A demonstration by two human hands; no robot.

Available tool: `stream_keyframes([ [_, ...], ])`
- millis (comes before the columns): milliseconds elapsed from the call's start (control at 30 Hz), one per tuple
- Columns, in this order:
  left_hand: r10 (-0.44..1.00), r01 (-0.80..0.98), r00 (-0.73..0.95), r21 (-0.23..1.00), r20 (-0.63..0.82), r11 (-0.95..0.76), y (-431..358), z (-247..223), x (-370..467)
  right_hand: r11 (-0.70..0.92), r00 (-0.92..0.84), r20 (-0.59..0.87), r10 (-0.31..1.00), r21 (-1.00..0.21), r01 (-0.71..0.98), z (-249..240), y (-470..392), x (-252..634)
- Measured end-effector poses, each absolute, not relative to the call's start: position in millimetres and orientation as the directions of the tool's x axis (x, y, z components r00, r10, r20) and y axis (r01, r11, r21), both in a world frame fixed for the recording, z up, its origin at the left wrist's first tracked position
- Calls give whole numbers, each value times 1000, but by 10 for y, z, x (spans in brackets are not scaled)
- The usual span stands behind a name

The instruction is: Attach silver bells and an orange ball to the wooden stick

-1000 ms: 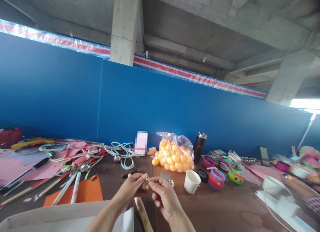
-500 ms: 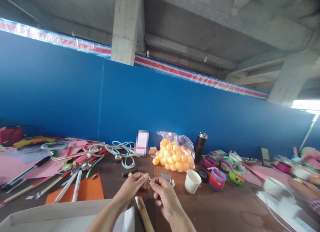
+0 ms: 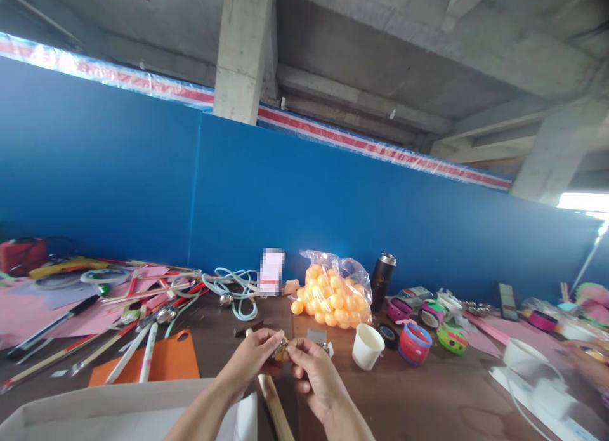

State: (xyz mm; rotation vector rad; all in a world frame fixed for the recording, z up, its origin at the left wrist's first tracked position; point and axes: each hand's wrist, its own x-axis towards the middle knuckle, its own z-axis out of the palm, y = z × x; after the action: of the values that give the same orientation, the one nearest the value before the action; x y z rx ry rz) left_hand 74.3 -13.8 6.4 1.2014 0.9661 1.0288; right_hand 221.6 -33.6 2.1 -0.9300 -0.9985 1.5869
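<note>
Both hands meet low over the brown table, the left hand and right hand pinching a small shiny metallic object between their fingertips; what it is cannot be told. A wooden stick lies just beneath them. Beyond stand a white paper cup, a bag of orange balls and a dark flask.

Two bare forearms enter from the bottom edge, ending in the person's left hand and right hand. No sleeves, gloves, rings or watch show; the fingernails look short and unpainted.
</note>
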Motion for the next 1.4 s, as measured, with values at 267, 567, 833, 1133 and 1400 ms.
stream_keyframes([
  [267, 969, -83, 245, 995, -38, 60, -126, 49, 748, -127, -159, -81, 984, -943, -306, -1, -324, 2219],
  [567, 969, -93, 244, 993, -43, 68, -134, 50, 749, -114, -163, -67, 984, -947, -300, 6, -330, 2219],
  [833, 968, -91, 244, 992, -60, 85, -131, 75, 755, -79, -151, -38, 988, -957, -279, 5, -332, 2213],
  [1133, 969, -95, 241, 993, -52, 77, -136, 70, 756, -27, -136, 2, 991, -978, -209, -6, -330, 2205],
  [1400, 969, -110, 244, 991, -41, 70, -123, 47, 752, -8, -147, 17, 989, -986, -167, -14, -329, 2210],
])
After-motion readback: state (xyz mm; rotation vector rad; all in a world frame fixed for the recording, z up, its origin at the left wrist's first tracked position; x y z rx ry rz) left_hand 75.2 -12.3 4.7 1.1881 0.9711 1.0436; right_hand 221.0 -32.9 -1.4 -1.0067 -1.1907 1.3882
